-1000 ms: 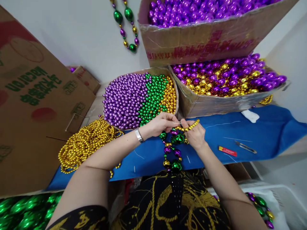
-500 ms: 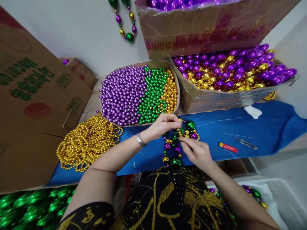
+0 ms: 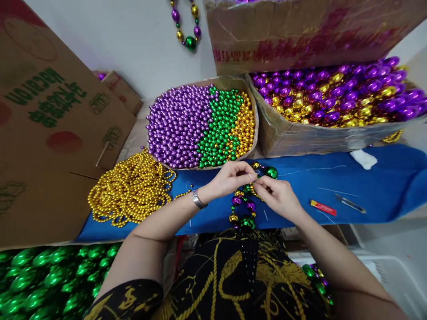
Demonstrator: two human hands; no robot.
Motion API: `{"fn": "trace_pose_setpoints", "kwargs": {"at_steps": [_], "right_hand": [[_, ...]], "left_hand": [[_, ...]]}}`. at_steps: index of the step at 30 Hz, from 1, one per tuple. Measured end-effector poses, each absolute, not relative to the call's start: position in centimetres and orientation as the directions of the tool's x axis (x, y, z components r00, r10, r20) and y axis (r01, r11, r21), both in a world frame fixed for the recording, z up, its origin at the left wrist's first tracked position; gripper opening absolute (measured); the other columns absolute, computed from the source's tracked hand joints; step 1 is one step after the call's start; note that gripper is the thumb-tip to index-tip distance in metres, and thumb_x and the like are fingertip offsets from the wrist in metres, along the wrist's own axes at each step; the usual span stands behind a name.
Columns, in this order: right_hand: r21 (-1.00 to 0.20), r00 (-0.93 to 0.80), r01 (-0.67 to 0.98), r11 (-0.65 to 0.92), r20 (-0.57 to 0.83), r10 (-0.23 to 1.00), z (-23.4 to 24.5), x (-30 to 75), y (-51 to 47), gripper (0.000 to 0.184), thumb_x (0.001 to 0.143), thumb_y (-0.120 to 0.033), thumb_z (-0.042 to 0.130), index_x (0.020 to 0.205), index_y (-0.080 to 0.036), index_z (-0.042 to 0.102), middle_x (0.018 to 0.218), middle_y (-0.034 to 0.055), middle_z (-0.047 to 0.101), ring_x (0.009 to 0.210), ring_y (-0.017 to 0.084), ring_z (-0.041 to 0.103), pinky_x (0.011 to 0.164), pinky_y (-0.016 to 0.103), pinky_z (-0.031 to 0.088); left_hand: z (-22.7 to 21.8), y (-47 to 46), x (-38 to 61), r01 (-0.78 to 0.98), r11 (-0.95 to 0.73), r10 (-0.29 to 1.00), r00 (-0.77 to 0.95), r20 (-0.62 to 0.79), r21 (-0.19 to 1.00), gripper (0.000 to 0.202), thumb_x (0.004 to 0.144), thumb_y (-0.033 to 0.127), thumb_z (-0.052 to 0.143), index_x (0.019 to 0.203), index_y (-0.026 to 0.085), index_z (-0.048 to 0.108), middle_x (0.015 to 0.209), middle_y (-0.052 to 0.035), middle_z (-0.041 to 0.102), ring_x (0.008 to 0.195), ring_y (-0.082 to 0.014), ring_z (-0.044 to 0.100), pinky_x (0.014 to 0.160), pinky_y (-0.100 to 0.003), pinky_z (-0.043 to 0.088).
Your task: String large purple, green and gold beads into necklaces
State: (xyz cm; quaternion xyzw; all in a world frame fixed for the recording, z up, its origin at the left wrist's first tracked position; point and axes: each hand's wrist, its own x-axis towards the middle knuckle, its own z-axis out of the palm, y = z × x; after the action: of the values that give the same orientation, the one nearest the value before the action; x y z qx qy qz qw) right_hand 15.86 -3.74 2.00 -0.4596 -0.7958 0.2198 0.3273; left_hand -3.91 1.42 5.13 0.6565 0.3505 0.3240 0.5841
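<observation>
Pinching fine thread [image 3: 252, 176], the left hand [image 3: 231, 180] and right hand [image 3: 282, 195] could fumble it should either fingertip grip loosen, perhaps letting the bead strand [image 3: 247, 223] come undone.

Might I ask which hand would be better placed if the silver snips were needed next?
Probably the right hand: the silver snips lie on its side of the blue cloth, while the left hand is farther off.
</observation>
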Motion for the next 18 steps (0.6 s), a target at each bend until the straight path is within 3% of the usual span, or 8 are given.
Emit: {"fn": "trace_pose_setpoints", "kwargs": {"at_steps": [2,5,8,10,12,15,18], "right_hand": [[-0.472,-0.447,0.662,0.582,0.374,0.813,3.0,16.4,-2.4,0.024,0.098,-0.026,0.046,0.08,-0.021,0.062,0.064,-0.0018,0.062,0.055,0.009,0.053,0.056,0.022,0.041],[-0.2,-0.483,0.759,0.62,0.465,0.742,5.1,16.9,1.0,0.025,0.098,-0.021,0.043,0.1,-0.022,0.068,0.082,0.0037,0.069,0.077,0.015,0.062,0.071,0.026,0.048],[-0.15,-0.508,0.74,0.655,0.514,0.691,6.7,16.8,3.8,0.035,0.098,-0.018,0.041,0.122,-0.026,0.064,0.122,0.0058,0.066,0.112,0.022,0.059,0.086,0.036,0.052],[-0.209,-0.43,0.755,0.621,0.557,0.71,6.8,16.7,3.7,0.035,0.098,-0.021,0.044,0.126,-0.026,0.063,0.128,0.0076,0.063,0.116,0.024,0.057,0.088,0.04,0.052],[-0.356,-0.315,0.745,0.565,0.559,0.767,5.8,16.6,2.1,0.026,0.097,-0.028,0.049,0.114,-0.022,0.069,0.11,0.0085,0.069,0.1,0.022,0.063,0.083,0.037,0.053],[-0.699,-0.236,0.571,0.431,0.363,0.901,3.1,15.7,-1.0,0.026,0.097,-0.038,0.052,0.09,-0.02,0.071,0.077,0.0025,0.068,0.069,0.014,0.062,0.063,0.027,0.049],[-0.933,-0.132,0.288,0.215,0.184,0.974,0.9,13.9,-2.6,0.029,0.094,-0.045,0.055,0.089,-0.02,0.068,0.073,0.0007,0.066,0.06,0.012,0.058,0.053,0.024,0.044]], "left_hand": [[5.1,1.4,-4.1,0.095,-0.042,0.826,0.563,-0.019,0.995,0.019,0.079,0.033,0.069,0.074,0.015,0.068,0.073,-0.0026,0.065,0.067,-0.0103,0.054,0.065,-0.025,0.042],[4.7,1.2,-4.3,0.069,0.078,0.774,0.625,-0.104,0.995,0.019,0.076,0.032,0.072,0.071,0.014,0.067,0.071,-0.0025,0.065,0.066,-0.0097,0.054,0.065,-0.024,0.041],[4.0,0.9,-4.2,-0.035,0.174,0.799,0.589,-0.121,0.984,0.019,0.073,0.031,0.075,0.07,0.014,0.068,0.071,-0.0026,0.066,0.065,-0.0088,0.054,0.064,-0.024,0.04],[3.5,0.7,-4.2,-0.105,0.196,0.857,0.502,-0.118,0.975,0.019,0.072,0.032,0.076,0.072,0.014,0.069,0.072,-0.0026,0.067,0.062,-0.0075,0.051,0.06,-0.023,0.037],[3.2,0.5,-4.3,-0.15,0.205,0.893,0.434,-0.122,0.967,0.02,0.073,0.033,0.076,0.073,0.014,0.07,0.073,-0.0027,0.068,0.06,-0.0068,0.048,0.057,-0.022,0.034],[3.0,0.2,-4.3,-0.179,0.198,0.904,0.412,-0.109,0.964,0.021,0.074,0.034,0.077,0.074,0.013,0.07,0.072,-0.0022,0.067,0.061,-0.0071,0.048,0.058,-0.022,0.036],[3.0,-0.2,-3.9,-0.16,0.106,0.905,0.425,-0.029,0.981,0.024,0.076,0.036,0.076,0.073,0.013,0.068,0.071,-0.0009,0.064,0.065,-0.008,0.05,0.064,-0.023,0.04]]}}
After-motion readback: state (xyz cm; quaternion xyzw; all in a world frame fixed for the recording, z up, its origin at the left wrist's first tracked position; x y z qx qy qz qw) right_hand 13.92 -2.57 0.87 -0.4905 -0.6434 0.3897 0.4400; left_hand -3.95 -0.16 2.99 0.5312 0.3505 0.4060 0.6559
